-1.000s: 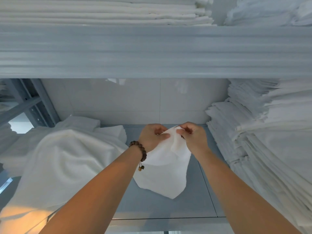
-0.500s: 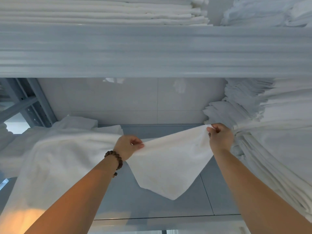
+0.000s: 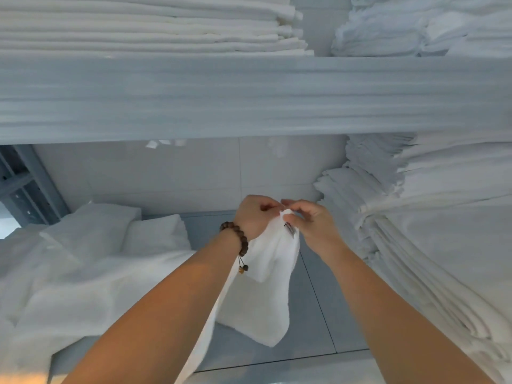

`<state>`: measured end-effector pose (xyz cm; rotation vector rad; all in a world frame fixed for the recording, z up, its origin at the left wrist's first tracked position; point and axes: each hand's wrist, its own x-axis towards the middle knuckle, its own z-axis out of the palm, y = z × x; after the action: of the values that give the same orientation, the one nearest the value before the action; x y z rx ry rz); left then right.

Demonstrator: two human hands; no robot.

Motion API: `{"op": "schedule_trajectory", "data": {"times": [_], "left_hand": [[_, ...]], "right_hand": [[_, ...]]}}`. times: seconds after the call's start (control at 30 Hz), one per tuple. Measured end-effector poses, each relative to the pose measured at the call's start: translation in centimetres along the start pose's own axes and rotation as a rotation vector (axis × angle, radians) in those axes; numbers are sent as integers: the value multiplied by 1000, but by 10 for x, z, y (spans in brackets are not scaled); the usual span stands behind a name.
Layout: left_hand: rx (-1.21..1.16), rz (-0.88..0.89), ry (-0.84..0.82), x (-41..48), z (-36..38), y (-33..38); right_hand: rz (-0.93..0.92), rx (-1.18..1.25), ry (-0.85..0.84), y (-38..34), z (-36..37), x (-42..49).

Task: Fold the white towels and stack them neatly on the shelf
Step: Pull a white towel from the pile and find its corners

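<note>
Hanging doubled from both hands, white towel droops.

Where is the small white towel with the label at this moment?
Head view, centre: the towel hangs from the left hand and right hand, over the grey shelf, left of the tall folded stack.
</note>
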<state>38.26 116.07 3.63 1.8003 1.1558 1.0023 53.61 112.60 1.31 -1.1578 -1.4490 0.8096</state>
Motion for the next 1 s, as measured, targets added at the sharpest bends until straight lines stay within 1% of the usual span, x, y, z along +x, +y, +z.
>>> {"op": "schedule_trajectory", "data": {"times": [0.07,0.2,0.37,0.5,0.77,0.9,1.0], "left_hand": [[-8,1,-32,3,8,4],[-1,-5,-69,6,20,6],[-17,-57,-105,4,25,-1],[20,-84,-87,0,16,-13],[151,-159,-77,-12,-20,-42],[211,-180,-65,-21,-47,-58],[245,-198,-15,-27,-65,-68]], "right_hand": [[-12,-29,19,-2,-11,-2],[-26,-193,49,-1,-28,-9],[-48,-406,178,8,-36,-11],[-1,-565,206,24,-42,-9],[46,-692,258,49,-42,-5],[179,-701,364,61,-51,-3],[237,-685,358,63,-50,-6]]}}
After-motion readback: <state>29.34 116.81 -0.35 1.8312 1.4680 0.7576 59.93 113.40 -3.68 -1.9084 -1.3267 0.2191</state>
